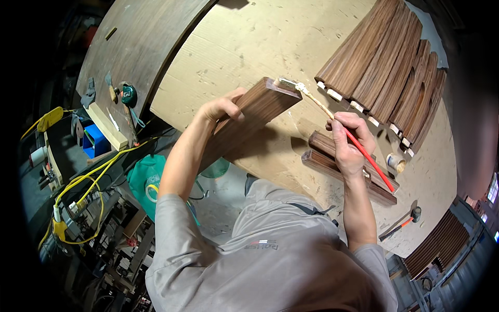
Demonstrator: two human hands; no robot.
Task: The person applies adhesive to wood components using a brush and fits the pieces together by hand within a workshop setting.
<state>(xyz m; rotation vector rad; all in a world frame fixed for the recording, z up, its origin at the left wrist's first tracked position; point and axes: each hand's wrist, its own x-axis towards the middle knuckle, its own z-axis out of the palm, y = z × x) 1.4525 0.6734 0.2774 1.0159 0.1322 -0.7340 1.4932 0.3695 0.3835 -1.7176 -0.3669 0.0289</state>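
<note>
My left hand (224, 109) grips a dark brown wooden board (262, 106) by its side, holding it tilted above the worktable. From the board's far end sticks a short tenon (286, 83). Between the fingers of my right hand (352, 138) is a brush (318, 102) with a red handle; its tip, coated in pale paste, touches the end of the board by the tenon. Beneath my right forearm and hand lie dark wooden pieces (325, 160), partly hidden. A small open jar (396, 162) of tan paste stands just right of them.
Several dark wooden boards with pale tenons (374, 57) lie side by side at the far right. A mallet (405, 226) rests near the table's right edge. To the left are a second tabletop (140, 47), a blue box (95, 141), yellow cables (99, 174) and a green bag (143, 179).
</note>
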